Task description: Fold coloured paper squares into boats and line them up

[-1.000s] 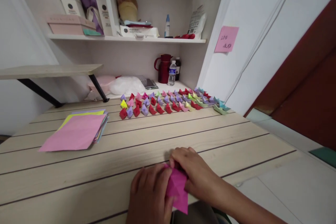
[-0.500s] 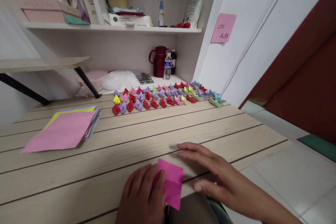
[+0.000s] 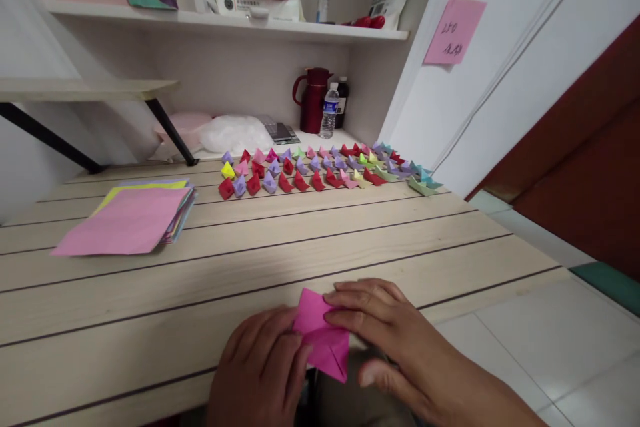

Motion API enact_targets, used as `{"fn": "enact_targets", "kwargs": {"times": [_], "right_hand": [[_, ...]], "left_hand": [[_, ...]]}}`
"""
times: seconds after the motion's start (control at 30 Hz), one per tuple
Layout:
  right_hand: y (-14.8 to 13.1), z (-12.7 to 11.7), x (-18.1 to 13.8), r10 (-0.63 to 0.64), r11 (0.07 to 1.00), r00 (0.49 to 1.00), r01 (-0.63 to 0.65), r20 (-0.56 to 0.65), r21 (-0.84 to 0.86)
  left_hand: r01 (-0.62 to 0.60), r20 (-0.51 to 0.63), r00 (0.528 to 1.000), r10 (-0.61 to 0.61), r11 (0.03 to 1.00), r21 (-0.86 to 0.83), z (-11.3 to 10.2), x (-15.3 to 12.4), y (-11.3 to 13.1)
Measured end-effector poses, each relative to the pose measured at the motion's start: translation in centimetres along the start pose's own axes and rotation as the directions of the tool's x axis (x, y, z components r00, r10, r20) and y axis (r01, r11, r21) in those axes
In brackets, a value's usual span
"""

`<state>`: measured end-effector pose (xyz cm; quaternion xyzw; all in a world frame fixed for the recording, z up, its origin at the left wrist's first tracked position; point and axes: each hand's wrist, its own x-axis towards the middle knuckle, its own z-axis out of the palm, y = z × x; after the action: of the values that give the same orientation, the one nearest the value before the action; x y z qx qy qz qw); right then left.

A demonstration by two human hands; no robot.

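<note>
A bright pink square of folded origami paper [image 3: 320, 337] lies at the table's near edge, with crease lines and a small flap at its lower right corner. My left hand [image 3: 260, 360] grips its left side, fingers curled and thumb near the paper's lower left. On the upper right edge rest the outstretched fingertips of my right hand [image 3: 387, 330]; its thumb stays apart, off the paper. Behind, several small folded paper boats [image 3: 317, 180] stand in rows in red, purple, pink, yellow, green and blue.
To the left lies a stack of coloured paper sheets [image 3: 125, 220], pink on top. A raised wooden shelf on black legs [image 3: 173, 130] stands behind it. At the back are a dark red jug [image 3: 313, 103], a water bottle [image 3: 329, 112] and a white plastic bag [image 3: 235, 135]. Tiled floor [image 3: 525, 340] borders the table's right edge.
My right hand has come left and its fingers now touch the paper. The flap at the paper's lower corner shows more clearly. The whole view has tilted downward.
</note>
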<state>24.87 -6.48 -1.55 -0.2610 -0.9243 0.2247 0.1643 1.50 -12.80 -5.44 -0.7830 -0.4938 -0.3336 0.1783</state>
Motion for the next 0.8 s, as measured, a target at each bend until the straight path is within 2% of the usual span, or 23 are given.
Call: {"fn": "enact_targets", "kwargs": {"times": [0.1,0.27,0.43,0.63,0.8], "right_hand": [[-0.2,-0.2,0.8,0.035,0.999,0.999,-0.034,-0.030,0.029],[0.0,1.1,2.1,0.122,0.992,0.987,-0.124,-0.099,-0.011],[-0.1,1.9,2.8,0.199,0.977,0.968,-0.208,-0.152,-0.046],[-0.4,2.2,3.2,0.231,0.962,0.956,-0.252,-0.184,-0.104],[-0.3,2.3,3.3,0.222,0.966,0.957,-0.242,-0.184,-0.095]], "left_hand": [[0.085,0.018,0.996,-0.084,0.996,-0.032,0.0,-0.1,0.2],[0.164,-0.037,0.985,-0.166,0.984,-0.063,0.0,0.6,0.6],[0.183,-0.020,0.983,-0.183,0.983,-0.027,0.3,0.5,0.7],[0.137,0.062,0.988,-0.144,0.985,0.106,0.8,-0.7,0.3],[0.216,-0.055,0.976,-0.211,0.968,0.124,0.4,-1.6,0.3]]}}
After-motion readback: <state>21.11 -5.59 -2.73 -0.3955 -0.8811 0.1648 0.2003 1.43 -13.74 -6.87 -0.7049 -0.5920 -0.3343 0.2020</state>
